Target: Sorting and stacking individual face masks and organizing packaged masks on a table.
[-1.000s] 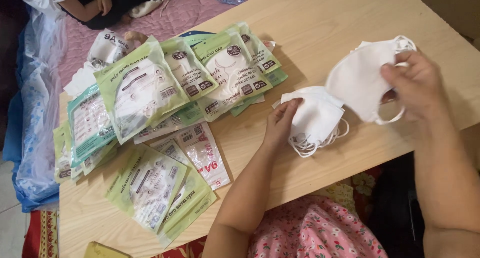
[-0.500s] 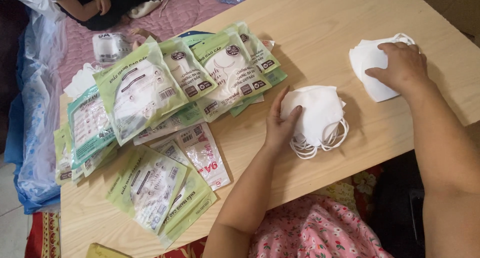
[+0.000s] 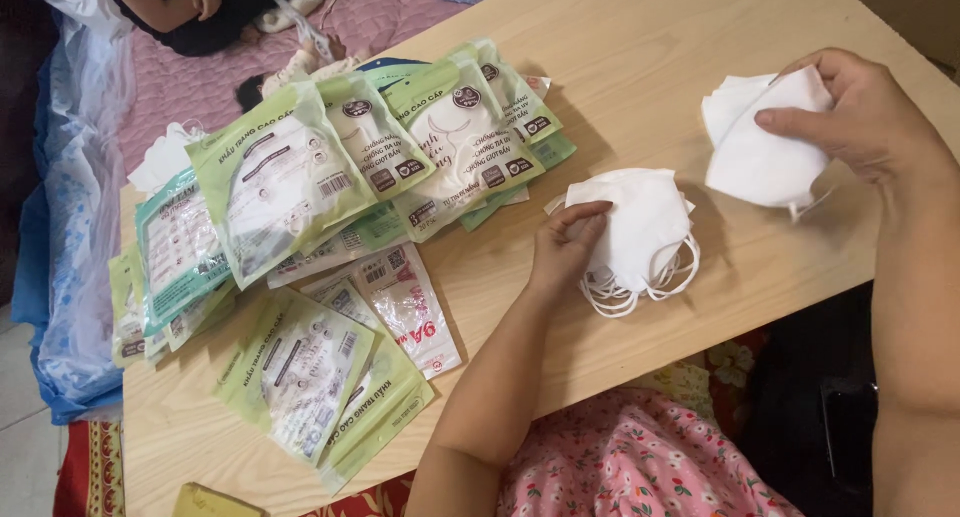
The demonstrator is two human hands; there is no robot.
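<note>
A small stack of white face masks [image 3: 645, 227] with looped ear straps lies on the wooden table [image 3: 640, 67]. My left hand [image 3: 565, 247] rests on the stack's left side, fingers bent over the top mask. My right hand [image 3: 860, 117] is raised at the right and grips one white mask [image 3: 765, 152] by its edge, just above a few more white masks [image 3: 725, 102] lying on the table.
Many green and clear mask packets [image 3: 290, 187] are fanned across the table's left half, with flatter packets [image 3: 310, 377] near the front edge. Another person [image 3: 200, 7] sits on a pink mat beyond the table. A blue plastic bag [image 3: 60, 237] hangs at the left.
My right hand set its mask down at the table's right side, then lifted a mask from there again. My left hand stayed on the stack and pressed it flatter.
</note>
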